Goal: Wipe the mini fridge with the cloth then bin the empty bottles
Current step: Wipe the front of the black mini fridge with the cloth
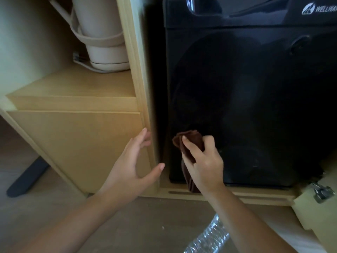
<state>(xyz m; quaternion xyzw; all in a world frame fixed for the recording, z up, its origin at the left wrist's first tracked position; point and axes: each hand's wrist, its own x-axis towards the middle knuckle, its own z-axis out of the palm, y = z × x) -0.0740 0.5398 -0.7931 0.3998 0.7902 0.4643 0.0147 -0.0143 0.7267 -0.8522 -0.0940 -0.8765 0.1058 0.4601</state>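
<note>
The black mini fridge [251, 99] stands inside a light wooden cabinet, door closed and glossy. My right hand [204, 161] grips a brown cloth [189, 141] and presses it against the lower left corner of the fridge door; part of the cloth hangs down below the hand. My left hand [133, 161] is open, fingers spread, resting against the wooden cabinet post [144, 84] just left of the fridge. A crumpled clear plastic bottle [209, 236] lies on the floor below my right arm.
A beige kettle [102, 35] with its cord sits on a shelf in the left compartment, above a wooden drawer front [76, 143]. A dark furniture leg [27, 179] rests on the floor at left. A metal hinge [321, 192] shows on the open cabinet door at right.
</note>
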